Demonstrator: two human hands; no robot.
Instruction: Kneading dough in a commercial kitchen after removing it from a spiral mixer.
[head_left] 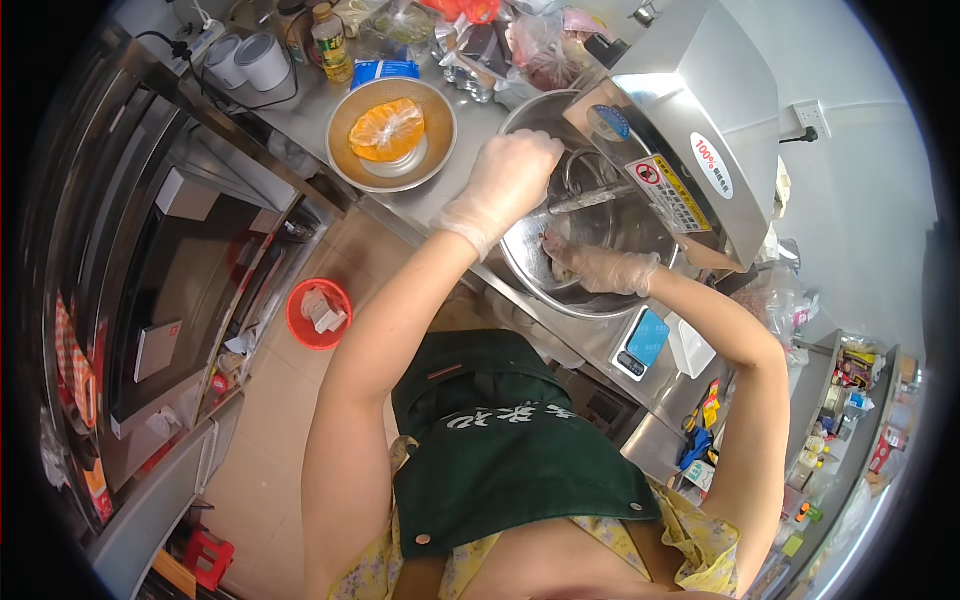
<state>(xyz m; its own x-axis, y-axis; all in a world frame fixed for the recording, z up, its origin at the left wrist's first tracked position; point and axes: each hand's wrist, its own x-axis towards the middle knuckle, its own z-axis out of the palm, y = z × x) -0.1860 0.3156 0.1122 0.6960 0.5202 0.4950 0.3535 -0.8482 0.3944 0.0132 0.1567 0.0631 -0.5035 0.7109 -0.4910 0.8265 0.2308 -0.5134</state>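
Now my left hand (518,178) is curling by the mixing bowl (523,245) under the mixer (700,90), and my right hand (600,268) is reaching inside; I can't tell what they're holding. The beater (590,199) is looking smeared, so maybe some mixing is done and handwork is left.

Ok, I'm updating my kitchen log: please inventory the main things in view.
Boxy metal mixer: one, silver, upper right
Round metal mixing bowl: one, silver, partly under mixer
Shallow round metal bowl: one, brownish silver, upper left
Clear-wrapped rounded lump: one, orange, inside shallow bowl
Rectangular scale: one, white-and-blue, beside mixing bowl
Round plastic bin: one, red, left of centre
Left hand: one, clear-gloved, at mixing bowl rim
Right hand: one, clear-gloved, inside mixing bowl
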